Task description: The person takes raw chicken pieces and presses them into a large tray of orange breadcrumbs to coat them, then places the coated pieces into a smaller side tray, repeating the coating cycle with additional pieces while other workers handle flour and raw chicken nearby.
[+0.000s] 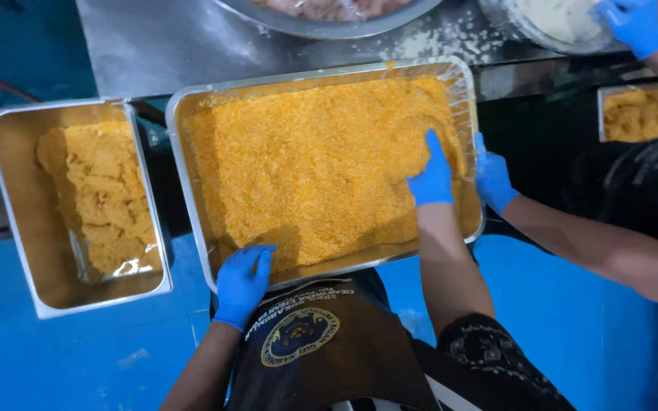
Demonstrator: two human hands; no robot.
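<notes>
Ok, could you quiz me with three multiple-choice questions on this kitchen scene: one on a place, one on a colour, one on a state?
1. Where is the wearer's left hand?
A. On the near rim of the large rectangular steel tray
B. Inside a round bowl
C. Raised in the air

2. What colour are the gloves?
A. White
B. Blue
C. Black

3. How is the wearer's right hand?
A. Clenched in a fist
B. Flat, pressing into the orange crumbs
C. Holding a spoon

Answers: 1 A, its fingers lie over the near rim; 2 B, every glove in view is blue; 3 B, the fingers are stretched out on the crumbs.
</notes>
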